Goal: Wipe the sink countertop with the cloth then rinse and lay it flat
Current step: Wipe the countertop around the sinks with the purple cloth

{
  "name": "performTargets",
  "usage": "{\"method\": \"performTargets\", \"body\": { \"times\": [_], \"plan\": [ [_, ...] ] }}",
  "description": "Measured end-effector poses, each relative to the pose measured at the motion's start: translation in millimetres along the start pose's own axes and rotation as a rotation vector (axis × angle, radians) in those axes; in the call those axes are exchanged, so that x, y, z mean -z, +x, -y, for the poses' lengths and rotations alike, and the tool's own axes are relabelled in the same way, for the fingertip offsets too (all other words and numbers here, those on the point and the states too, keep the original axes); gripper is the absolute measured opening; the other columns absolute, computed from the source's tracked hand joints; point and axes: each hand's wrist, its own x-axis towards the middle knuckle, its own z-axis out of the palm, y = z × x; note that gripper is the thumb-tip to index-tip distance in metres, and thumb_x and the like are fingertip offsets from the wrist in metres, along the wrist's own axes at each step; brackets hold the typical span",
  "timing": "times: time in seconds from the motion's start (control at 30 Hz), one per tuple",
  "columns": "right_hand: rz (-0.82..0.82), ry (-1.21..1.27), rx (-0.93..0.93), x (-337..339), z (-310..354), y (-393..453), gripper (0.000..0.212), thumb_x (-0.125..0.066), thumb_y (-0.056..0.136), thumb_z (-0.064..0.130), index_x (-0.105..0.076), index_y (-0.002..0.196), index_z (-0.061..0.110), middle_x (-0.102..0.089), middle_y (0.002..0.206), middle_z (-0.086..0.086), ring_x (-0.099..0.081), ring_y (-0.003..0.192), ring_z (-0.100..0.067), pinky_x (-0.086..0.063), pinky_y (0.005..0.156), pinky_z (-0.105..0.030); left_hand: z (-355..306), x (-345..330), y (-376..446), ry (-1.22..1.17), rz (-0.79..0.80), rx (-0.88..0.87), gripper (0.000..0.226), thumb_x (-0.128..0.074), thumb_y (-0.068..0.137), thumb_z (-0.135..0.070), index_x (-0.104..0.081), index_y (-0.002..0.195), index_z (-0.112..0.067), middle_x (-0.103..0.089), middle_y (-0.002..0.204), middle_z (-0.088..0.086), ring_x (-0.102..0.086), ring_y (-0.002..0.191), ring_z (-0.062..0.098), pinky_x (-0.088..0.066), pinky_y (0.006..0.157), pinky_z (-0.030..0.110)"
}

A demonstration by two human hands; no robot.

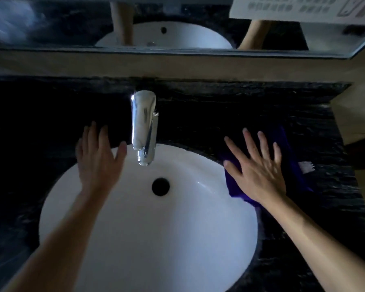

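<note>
A dark purple cloth (291, 157) lies spread on the black stone countertop (230, 114) just right of the white round sink (156, 239). My right hand (257, 167) rests flat on the cloth with its fingers spread, covering its left part. My left hand (97, 159) lies open at the sink's upper left rim, fingers reaching onto the dark counter, holding nothing. The chrome tap (144, 125) stands between my hands, its spout over the basin. No water runs from it.
A mirror (177, 24) along the back wall reflects the basin and my forearms. A beige ledge (177, 64) runs under it. A small pale patch (307, 167) sits on the counter right of the cloth. A beige wall (362, 114) bounds the counter on the right.
</note>
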Motion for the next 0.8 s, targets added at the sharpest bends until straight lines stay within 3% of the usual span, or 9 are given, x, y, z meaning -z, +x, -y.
{"method": "performTargets", "body": {
  "times": [0.2, 0.37, 0.5, 0.63, 0.73, 0.8],
  "plan": [
    [-0.056, 0.048, -0.148, 0, 67, 64, 0.068, -0.02, 0.096, 0.064, -0.022, 0.159, 0.039, -0.02, 0.169, -0.015, -0.014, 0.153, -0.046, -0.015, 0.118, -0.068, 8, -14, 59, 0.154, 0.14, 0.029, 0.077, -0.025, 0.094, -0.061, -0.032, 0.155, -0.015, -0.027, 0.161, 0.026, -0.023, 0.149, 0.045, -0.017, 0.118, 0.064],
    [-0.04, 0.093, -0.048, 1, 155, 101, 0.064, -0.019, 0.099, 0.059, -0.024, 0.159, 0.038, -0.018, 0.169, -0.017, -0.012, 0.154, -0.045, -0.008, 0.121, -0.065, 9, -13, 58, 0.183, 0.127, 0.014, 0.078, -0.024, 0.093, -0.063, -0.033, 0.155, -0.016, -0.028, 0.16, 0.026, -0.024, 0.148, 0.044, -0.02, 0.116, 0.064],
    [-0.072, 0.113, 0.067, 3, 110, 91, 0.059, -0.029, 0.097, 0.059, -0.037, 0.154, 0.042, -0.027, 0.167, -0.009, -0.022, 0.153, -0.039, -0.016, 0.122, -0.058, 10, -10, 57, 0.19, 0.123, -0.013, 0.077, -0.025, 0.095, -0.063, -0.034, 0.155, -0.016, -0.03, 0.16, 0.027, -0.026, 0.147, 0.045, -0.022, 0.114, 0.064],
    [-0.061, 0.129, -0.243, 3, 44, 72, 0.062, -0.028, 0.093, 0.058, -0.037, 0.153, 0.044, -0.026, 0.162, -0.013, -0.02, 0.151, -0.041, -0.017, 0.122, -0.061, 10, -11, 58, 0.199, 0.102, -0.021, 0.077, -0.027, 0.096, -0.063, -0.035, 0.154, -0.013, -0.031, 0.158, 0.029, -0.027, 0.146, 0.047, -0.024, 0.113, 0.066],
    [-0.102, 0.112, -0.332, 3, 72, 83, 0.062, -0.031, 0.093, 0.055, -0.038, 0.153, 0.042, -0.032, 0.159, -0.018, -0.024, 0.148, -0.047, -0.018, 0.12, -0.065, 9, -13, 57, 0.21, 0.107, -0.029, 0.076, -0.026, 0.097, -0.061, -0.034, 0.154, -0.011, -0.03, 0.158, 0.031, -0.027, 0.146, 0.05, -0.023, 0.112, 0.067],
    [-0.109, 0.128, -0.272, 5, 119, 98, 0.062, -0.031, 0.092, 0.052, -0.041, 0.151, 0.04, -0.036, 0.157, -0.023, -0.028, 0.145, -0.052, -0.02, 0.117, -0.066, 9, -13, 58, 0.213, 0.118, -0.032, 0.077, -0.025, 0.097, -0.062, -0.033, 0.155, -0.01, -0.029, 0.158, 0.032, -0.026, 0.146, 0.05, -0.023, 0.112, 0.067]
  ]
}}
